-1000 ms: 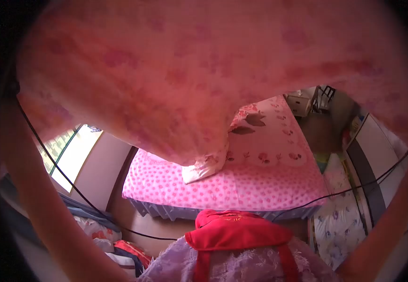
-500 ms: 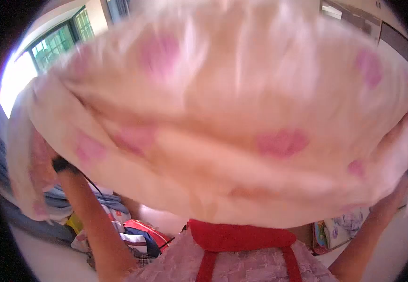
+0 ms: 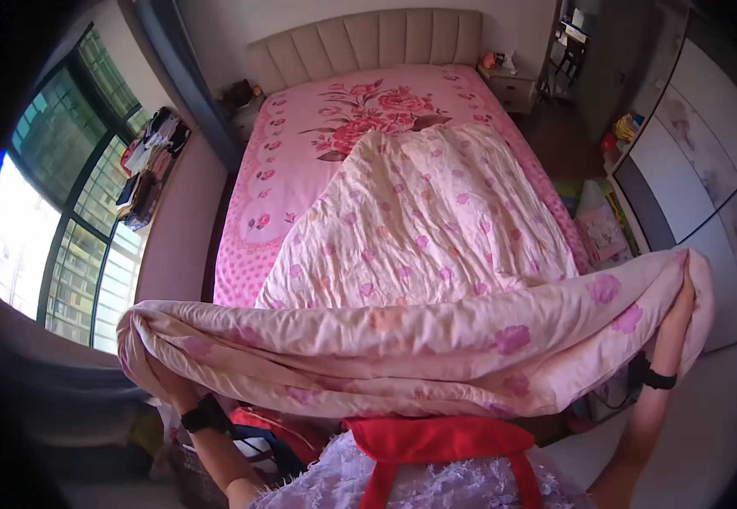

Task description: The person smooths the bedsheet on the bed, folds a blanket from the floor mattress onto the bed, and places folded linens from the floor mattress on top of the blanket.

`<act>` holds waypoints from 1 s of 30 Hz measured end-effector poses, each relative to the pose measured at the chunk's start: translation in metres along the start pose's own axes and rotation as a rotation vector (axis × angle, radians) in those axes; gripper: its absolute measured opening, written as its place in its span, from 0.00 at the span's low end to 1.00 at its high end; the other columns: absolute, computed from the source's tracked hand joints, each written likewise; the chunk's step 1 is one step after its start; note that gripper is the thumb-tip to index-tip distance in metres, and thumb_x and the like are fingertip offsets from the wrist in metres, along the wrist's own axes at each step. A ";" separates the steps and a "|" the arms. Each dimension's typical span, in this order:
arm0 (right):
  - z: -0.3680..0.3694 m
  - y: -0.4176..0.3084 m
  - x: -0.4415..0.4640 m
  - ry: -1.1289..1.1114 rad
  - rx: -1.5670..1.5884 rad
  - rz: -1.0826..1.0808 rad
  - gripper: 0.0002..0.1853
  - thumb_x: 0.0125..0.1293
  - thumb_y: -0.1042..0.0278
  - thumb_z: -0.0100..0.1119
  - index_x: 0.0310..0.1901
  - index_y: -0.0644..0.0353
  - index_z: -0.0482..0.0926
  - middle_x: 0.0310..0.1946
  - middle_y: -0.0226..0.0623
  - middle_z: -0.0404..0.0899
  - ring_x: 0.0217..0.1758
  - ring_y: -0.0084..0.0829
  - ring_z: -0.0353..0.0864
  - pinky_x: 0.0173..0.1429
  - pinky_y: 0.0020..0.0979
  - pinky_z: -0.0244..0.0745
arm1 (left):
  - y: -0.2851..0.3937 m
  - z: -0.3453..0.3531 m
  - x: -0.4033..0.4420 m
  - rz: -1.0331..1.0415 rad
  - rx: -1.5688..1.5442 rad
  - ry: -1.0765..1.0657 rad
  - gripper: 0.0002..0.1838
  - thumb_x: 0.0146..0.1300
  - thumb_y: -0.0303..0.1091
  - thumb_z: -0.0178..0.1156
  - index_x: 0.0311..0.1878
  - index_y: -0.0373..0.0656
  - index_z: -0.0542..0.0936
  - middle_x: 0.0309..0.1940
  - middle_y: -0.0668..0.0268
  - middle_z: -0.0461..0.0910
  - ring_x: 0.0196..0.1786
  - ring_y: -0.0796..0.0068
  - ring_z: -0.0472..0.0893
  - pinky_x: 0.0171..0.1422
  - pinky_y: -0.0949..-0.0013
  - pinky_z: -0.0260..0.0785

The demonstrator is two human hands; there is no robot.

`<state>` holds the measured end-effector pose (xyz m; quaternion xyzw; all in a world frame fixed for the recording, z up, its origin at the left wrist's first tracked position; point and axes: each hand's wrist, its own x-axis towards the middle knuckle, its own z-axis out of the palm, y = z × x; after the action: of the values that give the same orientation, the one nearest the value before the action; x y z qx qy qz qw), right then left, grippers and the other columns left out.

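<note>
A cream quilt (image 3: 436, 212) with pink and orange flower prints is stretched wide between my two hands. Its near edge hangs in a thick fold in front of my body, while the far part lies wrinkled over the bed (image 3: 301, 187). At the left end, my left hand (image 3: 165, 380) grips the quilt, its fingers hidden under the cloth. Higher up, on the right, my right hand (image 3: 683, 297) is closed on the other corner, with the fingers mostly covered by fabric. Dark bands circle both wrists.
Behind the bed rises a padded headboard (image 3: 368, 42), with a nightstand (image 3: 511, 89) to its right. Folded clothes (image 3: 150, 165) lie along the left windowsill. A wardrobe (image 3: 708, 178) stands at right, and bags (image 3: 275, 437) sit below the quilt.
The quilt was raised before me and hid most of the room. Now it has come down, its far part spread over the bed, and both hands still hold the near edge.
</note>
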<state>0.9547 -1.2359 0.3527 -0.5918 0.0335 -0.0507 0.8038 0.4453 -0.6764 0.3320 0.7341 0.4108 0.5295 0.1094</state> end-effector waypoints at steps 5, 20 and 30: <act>0.077 0.037 0.109 -0.051 -0.071 0.018 0.20 0.65 0.54 0.50 0.50 0.61 0.74 0.47 0.38 0.75 0.48 0.31 0.74 0.53 0.28 0.69 | -0.039 0.096 0.076 0.246 0.254 -0.091 0.20 0.59 0.35 0.53 0.54 0.38 0.72 0.50 0.57 0.74 0.54 0.63 0.72 0.61 0.64 0.61; 0.427 0.118 0.470 -0.269 -0.910 -0.635 0.17 0.65 0.59 0.48 0.50 0.59 0.74 0.48 0.35 0.76 0.49 0.32 0.75 0.54 0.29 0.68 | -0.139 0.356 0.490 0.414 0.451 0.025 0.42 0.34 0.36 0.69 0.57 0.33 0.66 0.53 0.51 0.69 0.56 0.62 0.69 0.62 0.65 0.60; 0.291 0.231 0.515 -0.287 -0.224 0.047 0.19 0.64 0.60 0.49 0.52 0.62 0.72 0.49 0.33 0.75 0.50 0.32 0.74 0.55 0.32 0.68 | -0.236 0.354 0.275 -0.215 0.189 -0.109 0.27 0.47 0.46 0.56 0.48 0.38 0.70 0.41 0.60 0.72 0.42 0.64 0.73 0.52 0.64 0.65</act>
<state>1.5088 -0.9542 0.2220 -0.6777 -0.0624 0.0569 0.7305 0.6650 -0.2311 0.2340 0.7204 0.5287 0.4332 0.1178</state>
